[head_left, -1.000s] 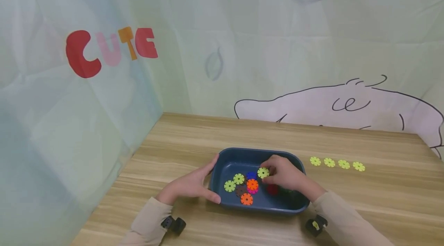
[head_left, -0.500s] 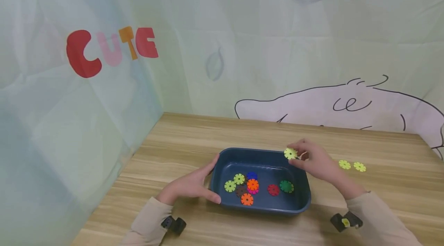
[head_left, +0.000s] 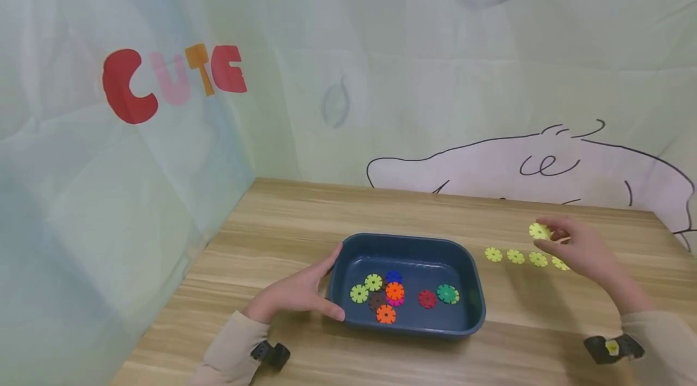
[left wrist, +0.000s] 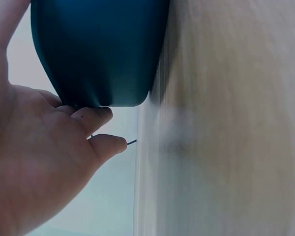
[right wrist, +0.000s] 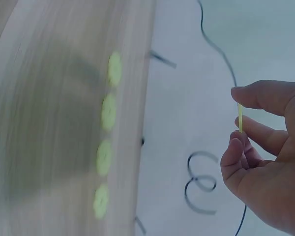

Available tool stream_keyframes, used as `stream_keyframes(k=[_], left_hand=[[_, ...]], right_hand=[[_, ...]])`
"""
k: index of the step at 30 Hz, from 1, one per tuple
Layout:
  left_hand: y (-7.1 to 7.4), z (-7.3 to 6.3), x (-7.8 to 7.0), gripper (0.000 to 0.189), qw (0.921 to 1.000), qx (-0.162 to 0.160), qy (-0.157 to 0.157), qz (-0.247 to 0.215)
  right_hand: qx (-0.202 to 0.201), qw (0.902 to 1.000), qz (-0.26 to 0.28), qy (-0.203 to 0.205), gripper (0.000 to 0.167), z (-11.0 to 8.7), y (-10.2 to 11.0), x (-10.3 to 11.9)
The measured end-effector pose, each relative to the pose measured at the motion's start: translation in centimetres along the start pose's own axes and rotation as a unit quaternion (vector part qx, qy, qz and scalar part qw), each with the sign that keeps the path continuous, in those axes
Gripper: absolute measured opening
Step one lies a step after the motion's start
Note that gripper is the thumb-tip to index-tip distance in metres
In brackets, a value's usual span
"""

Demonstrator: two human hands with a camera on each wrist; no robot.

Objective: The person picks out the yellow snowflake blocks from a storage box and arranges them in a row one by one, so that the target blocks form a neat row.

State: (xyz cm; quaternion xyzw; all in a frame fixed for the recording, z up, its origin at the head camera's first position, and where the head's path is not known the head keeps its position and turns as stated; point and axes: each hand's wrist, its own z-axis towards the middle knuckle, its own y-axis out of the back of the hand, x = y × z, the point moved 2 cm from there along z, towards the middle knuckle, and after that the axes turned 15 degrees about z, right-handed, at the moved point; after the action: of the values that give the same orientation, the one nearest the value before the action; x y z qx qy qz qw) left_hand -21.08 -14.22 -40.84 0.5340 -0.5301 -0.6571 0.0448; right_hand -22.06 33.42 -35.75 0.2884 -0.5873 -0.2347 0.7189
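Note:
My right hand (head_left: 585,250) pinches a yellow-green snowflake building disc (head_left: 539,232) between thumb and fingertips, raised over the right side of the table. In the right wrist view the same disc (right wrist: 240,118) shows edge-on. Just below the hand in the head view, a row of matching yellow-green discs (head_left: 515,256) lies on the wood, its right end partly covered by the hand. At the left, my left hand (head_left: 296,292) holds the left end of a dark blue plastic tub (head_left: 405,330), thumb at the front corner and fingers toward the back corner.
Inside the tub lie loose discs: yellow-green (head_left: 359,294), orange (head_left: 386,314), red (head_left: 427,299), green (head_left: 446,293), blue and brown, some overlapping. A printed cloth backdrop (head_left: 305,101) rises behind and left of the wooden table (head_left: 305,204).
From inside the tub, my right hand has lifted a yellow-green disc and carried it right, past the rim to above the row. The left hand and the tub stay put.

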Motion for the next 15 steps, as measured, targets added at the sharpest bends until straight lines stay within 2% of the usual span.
stream_keyframes(k=[10, 15], left_hand=[[-0.1, -0.1, 0.1, 0.125, 1.0, -0.002, -0.003, 0.002], [-0.2, 0.0, 0.2, 0.125, 1.0, -0.004, -0.003, -0.004]], right_hand=[[-0.007, 0.9973, -0.019, -0.07, 0.055, -0.9, 2.5, -5.3], [-0.005, 0.9957, -0.027, -0.089, 0.054, -1.0, 3.2, -7.3]])
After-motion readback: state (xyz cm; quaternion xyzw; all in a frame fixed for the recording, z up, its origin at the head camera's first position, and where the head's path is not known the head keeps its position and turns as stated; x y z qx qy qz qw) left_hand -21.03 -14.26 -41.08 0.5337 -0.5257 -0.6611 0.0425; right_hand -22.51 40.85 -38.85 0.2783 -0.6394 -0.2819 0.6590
